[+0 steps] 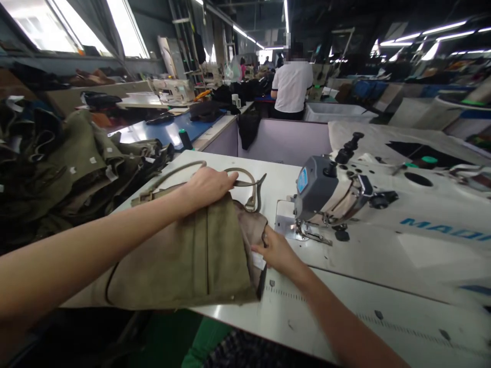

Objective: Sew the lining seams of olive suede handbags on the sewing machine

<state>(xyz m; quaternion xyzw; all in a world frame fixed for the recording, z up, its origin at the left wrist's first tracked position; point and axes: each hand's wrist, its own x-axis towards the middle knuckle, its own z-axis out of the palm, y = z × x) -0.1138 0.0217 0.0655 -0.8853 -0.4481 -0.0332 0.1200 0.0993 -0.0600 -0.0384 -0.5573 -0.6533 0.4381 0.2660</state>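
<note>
An olive-green canvas bag [172, 255] with thin loop handles [245, 174] lies on the white sewing table, its near edge along the table's front. My left hand [213, 185] reaches across the bag and is closed on its upper edge beside the handles; part of the grip is hidden under the hand. At the bag's right end, my right hand [276, 250] pinches the edge of the opening, where the paler lining and a white label [258, 260] show. Just right of this opening stands a sewing machine [322, 194], its needle area apart from the bag.
Piled olive fabric pieces [84, 148] with white tags crowd the left side. A green-topped thread cone [184, 138] stands behind the table. A ruler strip [326, 301] runs along the table's front. Farther back, a person in a white shirt [293, 84] stands near a grey bin [337, 112].
</note>
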